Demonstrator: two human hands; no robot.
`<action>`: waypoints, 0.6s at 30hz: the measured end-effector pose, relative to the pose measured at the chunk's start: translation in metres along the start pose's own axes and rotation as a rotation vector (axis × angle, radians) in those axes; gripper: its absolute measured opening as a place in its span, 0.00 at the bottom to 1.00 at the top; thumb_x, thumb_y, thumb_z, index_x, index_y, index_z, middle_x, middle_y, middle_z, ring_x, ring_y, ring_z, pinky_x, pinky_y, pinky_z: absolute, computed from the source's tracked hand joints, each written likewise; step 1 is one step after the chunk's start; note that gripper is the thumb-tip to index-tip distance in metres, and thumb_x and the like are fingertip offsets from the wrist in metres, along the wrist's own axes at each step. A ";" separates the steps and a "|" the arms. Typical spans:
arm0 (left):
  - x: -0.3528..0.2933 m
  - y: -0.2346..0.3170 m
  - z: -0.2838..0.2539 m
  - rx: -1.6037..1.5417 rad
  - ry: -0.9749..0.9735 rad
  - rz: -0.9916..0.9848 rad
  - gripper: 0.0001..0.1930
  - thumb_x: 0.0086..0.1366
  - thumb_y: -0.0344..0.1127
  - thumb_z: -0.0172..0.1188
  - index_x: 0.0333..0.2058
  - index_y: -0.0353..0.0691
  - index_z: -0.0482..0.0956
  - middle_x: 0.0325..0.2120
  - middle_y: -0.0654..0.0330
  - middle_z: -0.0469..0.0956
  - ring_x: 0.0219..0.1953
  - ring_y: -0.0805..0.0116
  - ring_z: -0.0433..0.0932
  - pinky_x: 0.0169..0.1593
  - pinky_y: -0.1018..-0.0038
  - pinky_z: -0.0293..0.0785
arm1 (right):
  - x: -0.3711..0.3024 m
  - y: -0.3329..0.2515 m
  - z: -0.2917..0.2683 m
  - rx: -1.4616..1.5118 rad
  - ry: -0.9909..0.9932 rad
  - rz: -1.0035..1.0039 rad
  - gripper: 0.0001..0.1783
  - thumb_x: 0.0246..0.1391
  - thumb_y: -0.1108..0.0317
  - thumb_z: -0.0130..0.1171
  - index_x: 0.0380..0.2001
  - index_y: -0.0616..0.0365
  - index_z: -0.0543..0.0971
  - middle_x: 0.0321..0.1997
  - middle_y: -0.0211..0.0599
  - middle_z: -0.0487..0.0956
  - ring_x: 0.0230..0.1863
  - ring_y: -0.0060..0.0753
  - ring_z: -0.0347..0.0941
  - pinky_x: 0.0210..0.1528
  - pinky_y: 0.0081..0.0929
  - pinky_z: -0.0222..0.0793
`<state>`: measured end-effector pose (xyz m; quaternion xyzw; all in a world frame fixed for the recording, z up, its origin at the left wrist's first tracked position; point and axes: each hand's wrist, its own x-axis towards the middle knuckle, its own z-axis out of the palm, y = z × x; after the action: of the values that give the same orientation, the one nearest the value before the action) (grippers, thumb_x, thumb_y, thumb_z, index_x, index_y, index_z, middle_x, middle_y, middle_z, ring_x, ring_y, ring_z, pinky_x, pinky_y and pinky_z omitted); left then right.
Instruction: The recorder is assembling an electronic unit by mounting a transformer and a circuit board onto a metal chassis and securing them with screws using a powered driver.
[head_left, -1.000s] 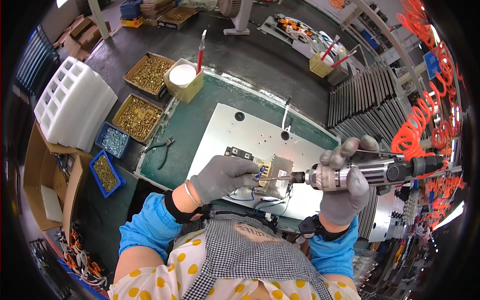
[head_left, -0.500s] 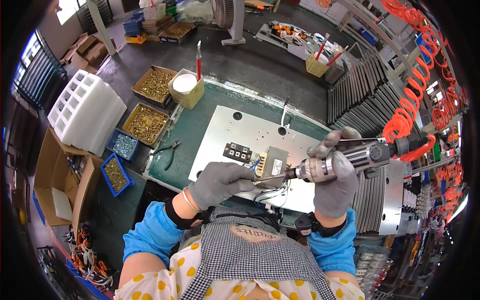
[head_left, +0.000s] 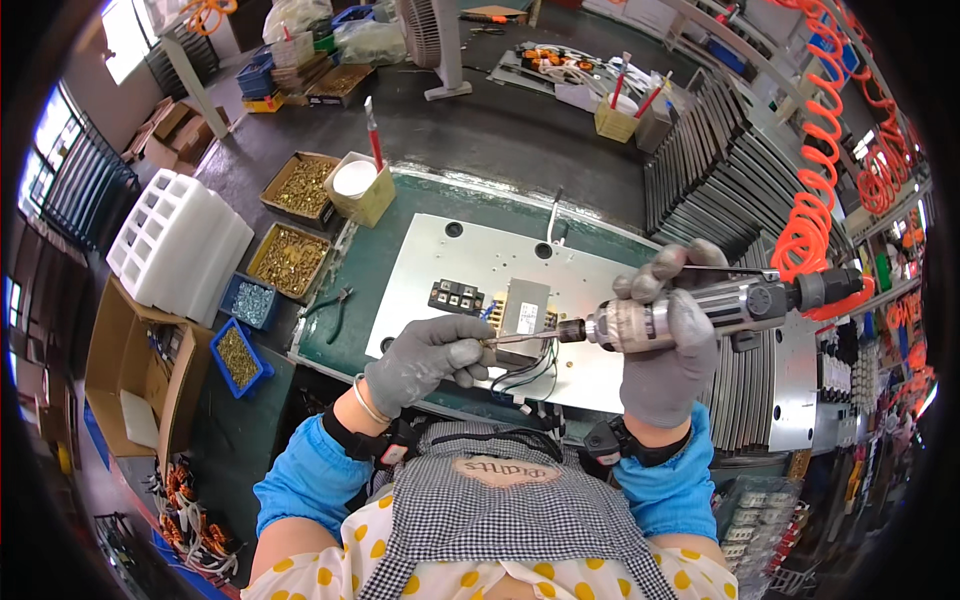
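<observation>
My right hand (head_left: pixel 668 350), in a grey glove, grips a silver and black air screwdriver (head_left: pixel 735 303) that lies level, its bit pointing left. At the tip of the long thin bit (head_left: pixel 520 338), the gloved fingers of my left hand (head_left: pixel 435 362) are pinched together; whatever small piece they hold there is hidden. Both hands are above a pale metal plate (head_left: pixel 410 275). On the plate sit a grey box-shaped part (head_left: pixel 526 312) with terminals at its sides and a black terminal block (head_left: pixel 456 296). Dark wires (head_left: pixel 530 375) run from the grey part toward the plate's near edge.
Left of the plate lie pliers (head_left: pixel 338 312), boxes of brass-coloured screws (head_left: pixel 288 260), blue bins (head_left: pixel 238 358) and white foam (head_left: pixel 175 245). A pot with a brush (head_left: pixel 365 190) stands behind. Stacked metal panels (head_left: pixel 705 180) and an orange coiled hose (head_left: pixel 808 220) are at right.
The screwdriver has levelled, and its bit tip with my left fingers has shifted slightly left. The plate and bench appear a little further left in view.
</observation>
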<state>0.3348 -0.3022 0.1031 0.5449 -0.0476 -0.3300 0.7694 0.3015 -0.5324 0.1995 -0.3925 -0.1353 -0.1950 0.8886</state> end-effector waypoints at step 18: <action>0.013 -0.012 0.042 0.735 0.163 0.525 0.29 0.55 0.28 0.66 0.56 0.34 0.68 0.42 0.56 0.79 0.40 0.69 0.79 0.43 0.76 0.77 | 0.008 -0.022 -0.044 0.043 0.204 0.035 0.23 0.52 0.76 0.50 0.53 0.55 0.65 0.43 0.35 0.74 0.41 0.27 0.73 0.52 0.39 0.70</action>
<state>0.3216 -0.3462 0.1061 0.7754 -0.2371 -0.0413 0.5838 0.3021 -0.5806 0.1883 -0.3536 -0.0415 -0.2153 0.9093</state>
